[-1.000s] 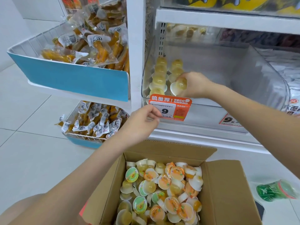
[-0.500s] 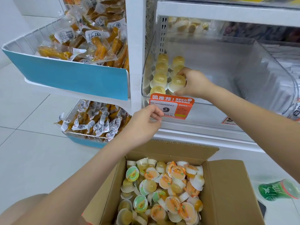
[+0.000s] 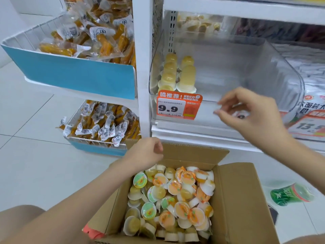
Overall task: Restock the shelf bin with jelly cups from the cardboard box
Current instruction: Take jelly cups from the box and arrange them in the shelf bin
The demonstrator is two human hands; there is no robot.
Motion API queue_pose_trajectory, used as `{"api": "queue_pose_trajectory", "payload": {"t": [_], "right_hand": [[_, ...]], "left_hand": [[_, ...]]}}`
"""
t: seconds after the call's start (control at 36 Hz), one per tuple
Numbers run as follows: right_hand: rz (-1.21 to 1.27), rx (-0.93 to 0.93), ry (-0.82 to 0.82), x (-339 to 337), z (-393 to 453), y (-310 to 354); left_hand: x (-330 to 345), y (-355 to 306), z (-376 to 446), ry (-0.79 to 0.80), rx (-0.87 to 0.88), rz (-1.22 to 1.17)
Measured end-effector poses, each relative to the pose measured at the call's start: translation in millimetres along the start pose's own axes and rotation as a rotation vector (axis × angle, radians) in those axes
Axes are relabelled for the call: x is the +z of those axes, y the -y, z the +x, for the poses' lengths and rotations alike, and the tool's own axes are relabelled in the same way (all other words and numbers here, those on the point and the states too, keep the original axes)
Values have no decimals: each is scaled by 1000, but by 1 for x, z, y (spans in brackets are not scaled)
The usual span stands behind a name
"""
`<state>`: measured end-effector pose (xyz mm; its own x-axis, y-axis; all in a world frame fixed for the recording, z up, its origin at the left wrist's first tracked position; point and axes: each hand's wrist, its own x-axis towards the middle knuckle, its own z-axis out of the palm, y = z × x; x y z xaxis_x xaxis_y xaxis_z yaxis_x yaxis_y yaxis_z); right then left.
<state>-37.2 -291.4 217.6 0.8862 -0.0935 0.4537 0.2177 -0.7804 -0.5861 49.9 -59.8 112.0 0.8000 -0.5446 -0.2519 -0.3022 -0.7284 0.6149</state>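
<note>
Nearest me: cardboard box [image 3: 237, 199], flaps open, piled w/ jelly cups [image 3: 174, 196], orange and green foil lids, many tipped or upside down. Green bottle [image 3: 291, 193] lies on its side on the floor, right of the box.

My left hand [image 3: 146, 153] hovers over the far-left corner of the box, fingers loosely curled, holding nothing. It's above the loose cups, not touching any; closest ones sit just near and right of it.

My right hand [image 3: 251, 115] is further out and right, in front of the clear shelf bin [image 3: 274, 71], fingers loose and apart, nothing in them. Some motion blur there. It's well right of the orange price tag [image 3: 179, 107] reading 9.9 on the bin's front.

Inside the bin, two short rows of stocked cups [image 3: 177, 74] stand upside down at the far-left side, well left of and beyond my right hand; rest of bin floor is bare.

Far left: wire baskets w/ snack packs [image 3: 98, 41], blue front panels.
</note>
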Motion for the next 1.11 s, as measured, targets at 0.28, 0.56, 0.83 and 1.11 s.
{"api": "queue_pose_trajectory", "payload": {"t": [0.28,0.56,0.83,1.11], "right_hand": [[22,277,855,144,-126,-68],[-123,220,1065,263,-182,-86],[-319,-98,917,314,-164,-89],[-646,-138,793,368,-175,-97]], "left_hand": [[75,88,-8,308,-198,375],[136,160,-17,330,-437,383],[175,168,15,16,-536,58],[177,180,37,-14,-343,281]]}}
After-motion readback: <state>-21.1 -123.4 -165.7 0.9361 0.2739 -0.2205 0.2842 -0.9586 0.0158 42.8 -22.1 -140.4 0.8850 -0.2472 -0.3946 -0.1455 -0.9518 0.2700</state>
